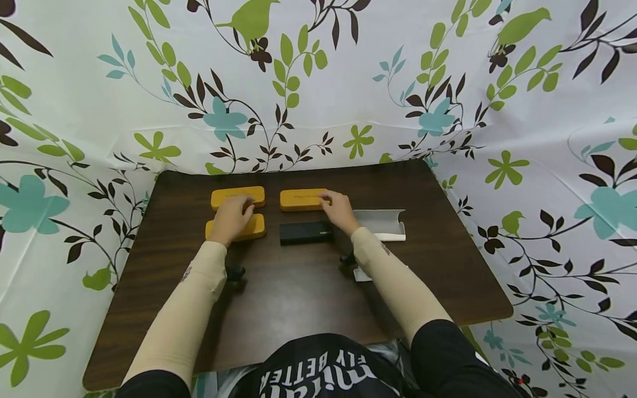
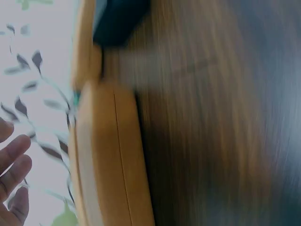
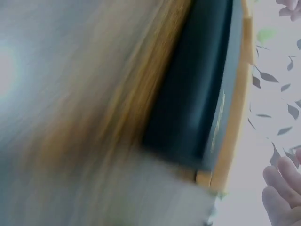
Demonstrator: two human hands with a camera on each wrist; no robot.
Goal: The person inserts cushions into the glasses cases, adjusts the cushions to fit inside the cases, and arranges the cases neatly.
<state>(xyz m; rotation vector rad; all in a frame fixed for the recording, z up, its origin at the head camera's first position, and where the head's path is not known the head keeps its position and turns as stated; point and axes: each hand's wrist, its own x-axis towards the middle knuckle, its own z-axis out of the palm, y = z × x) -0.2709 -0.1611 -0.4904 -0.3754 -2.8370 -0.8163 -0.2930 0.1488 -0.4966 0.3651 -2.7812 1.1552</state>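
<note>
My left hand [image 1: 233, 218] hovers above a yellow case [image 1: 255, 228] with rounded corners, overlapping it in the head view. Behind that lies a second yellow case [image 1: 235, 194]. Nothing shows between the left hand's loosely bent fingers [image 2: 13, 162] in the left wrist view. My right hand [image 1: 340, 211] reaches over the right end of a third yellow case [image 1: 301, 200], its fingertips overlapping that end. In the right wrist view, its fingers [image 3: 284, 181] are relaxed, and no held thing shows. A long black case [image 1: 304, 233] with small lettering lies in front of the third yellow case, left of the right wrist.
An opened white and grey sleeve-like piece [image 1: 385, 222] lies right of the right wrist. A small white piece [image 1: 361, 275] is partly hidden beneath the right forearm. The dark wooden table [image 1: 298, 298] ends at a leaf-patterned curtain [image 1: 318, 83] behind.
</note>
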